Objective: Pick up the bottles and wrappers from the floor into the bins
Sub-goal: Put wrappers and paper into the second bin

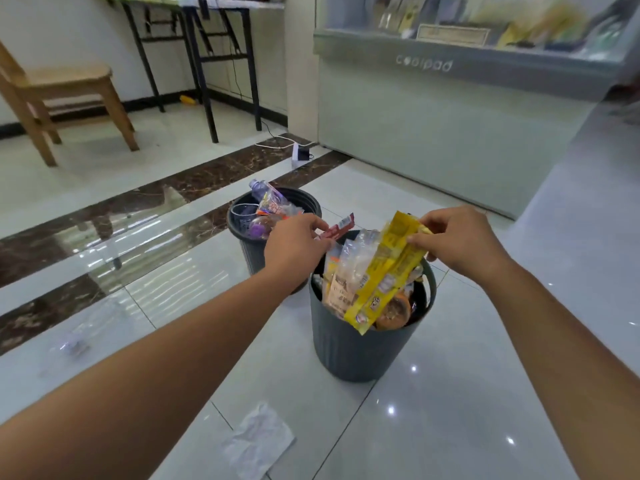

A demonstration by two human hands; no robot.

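Your right hand [460,244] has the yellow wrapper [384,275] pinched at its top edge between thumb and fingertips, a closed grip on the packet itself. The wrapper hangs down from that grip at a slant, its lower end resting over the near rim of the near bin [349,348], on top of the clear and orange packets already stuffed inside.

That bin looks packed to the brim, so simply letting go risks the packet sliding off the rim onto the floor. Push it down from the grip end toward the bin's centre, then release only when its lower end is inside the wall.

Your left hand [298,244] is just across from the grip, fingers curled on a red wrapper [337,228] at the bin's far edge; it appears to be closed on it, though the fingertips are partly hidden. Use that hand to press the pile down and make room.

Beyond the left hand, the far bin [304,199] holds bottles [263,195] standing above its rim.

Below your forearms, a white wrapper [259,441] lies flat on the floor [450,427], and a clear crumpled piece [74,341] sits well to the left. Both are yet to be collected.
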